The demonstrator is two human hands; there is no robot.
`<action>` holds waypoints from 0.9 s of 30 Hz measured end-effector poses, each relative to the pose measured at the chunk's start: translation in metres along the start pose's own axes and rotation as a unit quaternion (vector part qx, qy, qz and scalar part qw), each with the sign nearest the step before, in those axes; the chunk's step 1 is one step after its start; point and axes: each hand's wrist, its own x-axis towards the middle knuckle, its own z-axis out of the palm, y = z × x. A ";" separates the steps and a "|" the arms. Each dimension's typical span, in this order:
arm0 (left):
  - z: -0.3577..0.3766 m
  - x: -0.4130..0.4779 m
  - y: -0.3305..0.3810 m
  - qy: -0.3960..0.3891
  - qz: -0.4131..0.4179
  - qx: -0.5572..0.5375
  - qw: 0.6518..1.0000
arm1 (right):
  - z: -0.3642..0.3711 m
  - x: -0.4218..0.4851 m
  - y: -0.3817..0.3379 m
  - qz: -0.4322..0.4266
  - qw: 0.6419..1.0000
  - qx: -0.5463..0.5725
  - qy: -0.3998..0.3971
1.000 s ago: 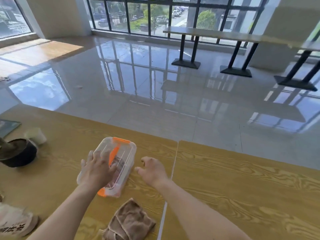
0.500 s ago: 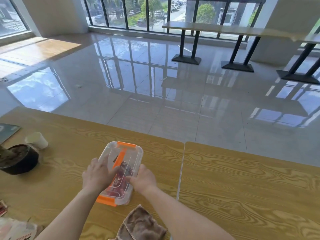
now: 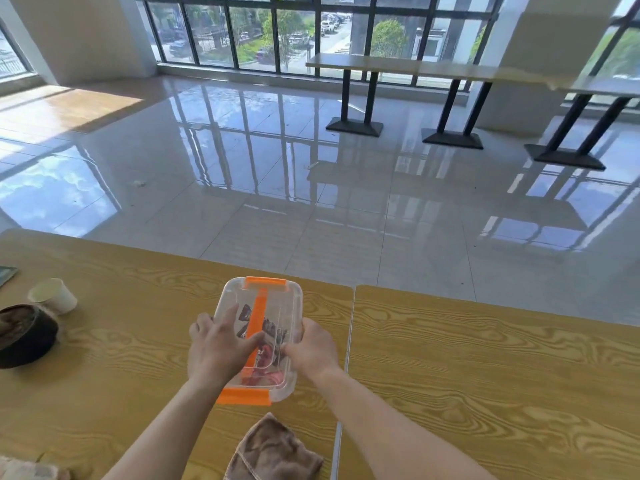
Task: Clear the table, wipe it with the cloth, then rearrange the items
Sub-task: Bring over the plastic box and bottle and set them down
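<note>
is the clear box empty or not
Not empty: dark and red items show through the lid of the clear box.

The box [image 3: 273,306] between the fingers [image 3: 230,315] is clear plastic with orange clips and an orange handle strip; red and dark wrappers [image 3: 268,355] show through. The table [image 3: 450,375] beneath them is yellow-tan with swirling brown grain. Nearer than the fingers lies a brown cloth [image 3: 273,452] with pale edging; left of them stand a cream cup [image 3: 53,295] and a dark brown bowl [image 3: 26,336].

clear box [image 3: 266,306] on table [image 3: 485,375] — both hands gripping it, cloth [image 3: 273,452] nearby
</note>
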 end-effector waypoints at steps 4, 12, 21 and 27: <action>0.010 -0.012 0.034 0.005 0.044 -0.001 0.999 | -0.032 -0.012 0.020 0.014 0.999 0.007 0.029; 0.041 -0.043 0.103 -0.012 0.144 -0.005 0.990 | -0.095 -0.051 0.068 0.034 0.992 0.008 0.120; 0.077 -0.103 0.183 -0.063 0.242 -0.014 0.968 | -0.160 -0.121 0.131 0.097 0.974 0.024 0.205; 0.106 -0.154 0.231 -0.077 0.288 -0.011 0.954 | -0.200 -0.169 0.178 0.117 0.963 0.029 0.242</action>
